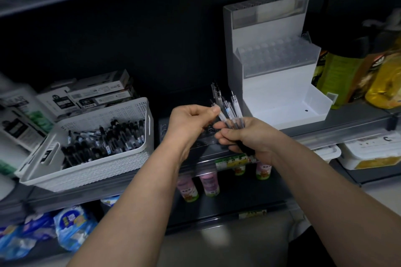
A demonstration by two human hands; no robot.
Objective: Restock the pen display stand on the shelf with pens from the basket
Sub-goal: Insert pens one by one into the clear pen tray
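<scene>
**While Both Hands Hold Pens: Stand Unfilled, Basket Stocked**

As both hands meet in front of the shelf [347, 120], each one has its fingers closed on pens.

1. Right hand [245, 136]: the fingers are curled round a bundle of pens [232, 106]. The clear barrels fan upward out of the fist. The dark ends stick out below the palm.
2. Left hand [191, 119]: the thumb and curled fingers pinch a single pen [219, 113] at the left edge of the fan. This pen slants up and to the left. Whether it is still seated in the bundle cannot be told.
3. Both hands are in the air, between the basket and the stand, just in front of the shelf edge.

Position of the task items:

- The pen display stand [271, 86] is white and stands upright on the shelf, to the right of the hands and behind them. Its clear block of holes [277, 57] sits halfway up. No pen shows in the holes. A shallow tray [303, 112] forms the front of the base.
- The basket [86, 171] is white and perforated. It rests on the same shelf to the left of the hands, tilted toward the camera. A loose heap of dark-capped pens [104, 138] lies in it.

Surroundings:

- Flat boxes [97, 93] are stacked behind the basket.
- Bottles of yellow liquid [384, 76] stand to the right of the stand.
- Small pink and green bottles [208, 182] stand on the lower shelf under the hands.
- Blue packs [71, 223] lie at lower left.
</scene>
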